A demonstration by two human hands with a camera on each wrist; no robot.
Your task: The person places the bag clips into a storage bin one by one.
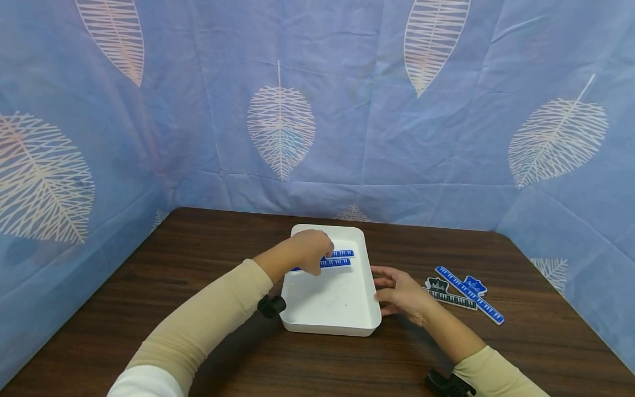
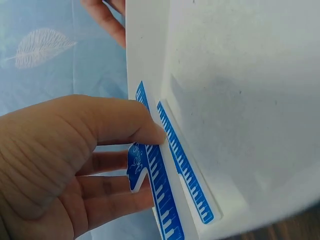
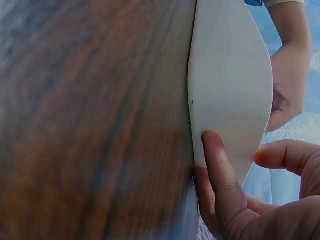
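Observation:
My left hand (image 1: 310,251) is over the far half of a white tray (image 1: 329,309) and pinches a blue piano-keyboard clip (image 2: 162,192) between thumb and fingers. The clip's shaped blue handle (image 2: 135,165) shows by the fingers. Just beside it, a second blue keyboard clip (image 2: 187,165) lies on the tray floor. At the tray's right side is my right hand (image 1: 403,295). Its fingers (image 3: 220,170) are spread against the outer wall, and the thumb touches the rim.
Right of the tray, a black keyboard clip (image 1: 451,299) and another blue clip (image 1: 471,295) lie overlapping on the dark wooden table (image 1: 223,242). A blue curtain (image 1: 337,138) with white leaf patterns surrounds the table at the back and sides.

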